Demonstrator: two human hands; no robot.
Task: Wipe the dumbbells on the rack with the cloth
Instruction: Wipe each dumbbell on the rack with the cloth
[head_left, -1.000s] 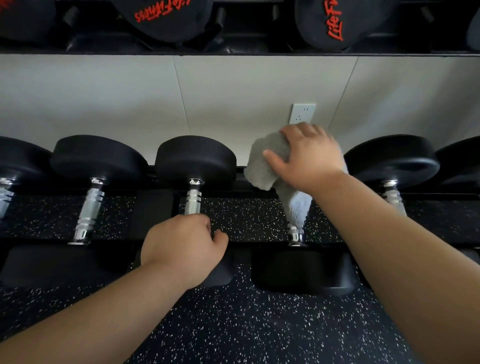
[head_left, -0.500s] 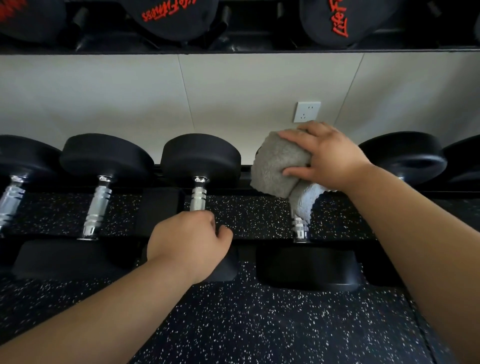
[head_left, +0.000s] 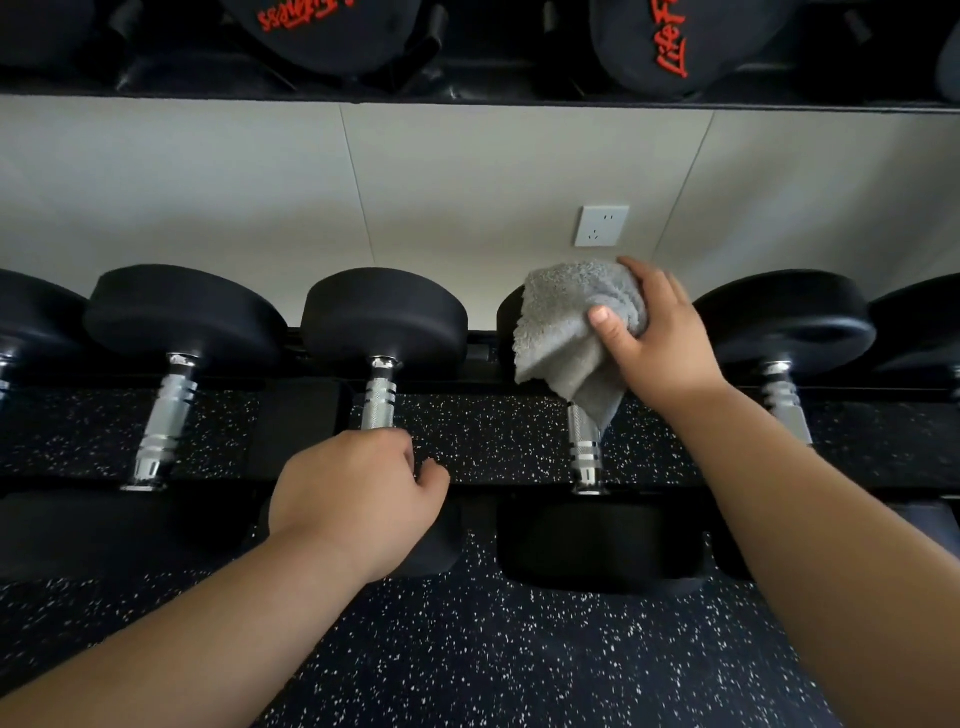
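Meanwhile, wiping far head of dumbbell (head_left: 584, 447) on rack (head_left: 519, 480): R hand (head_left: 660, 343) gripping cloth (head_left: 571, 327), pressed on for scrubbing; L hand (head_left: 358, 499) closed on neighbour's handle (head_left: 378, 400), probably for balance.

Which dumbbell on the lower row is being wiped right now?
The black rubber-headed dumbbell with a chrome handle directly below the white wall socket. Its far head is covered by the grey terry cloth in the right hand; the neighbouring heads are bare.

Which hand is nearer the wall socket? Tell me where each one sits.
Right. The right hand presses the grey cloth just below the wall socket; the left hand is far lower-left, gripping a dumbbell handle.
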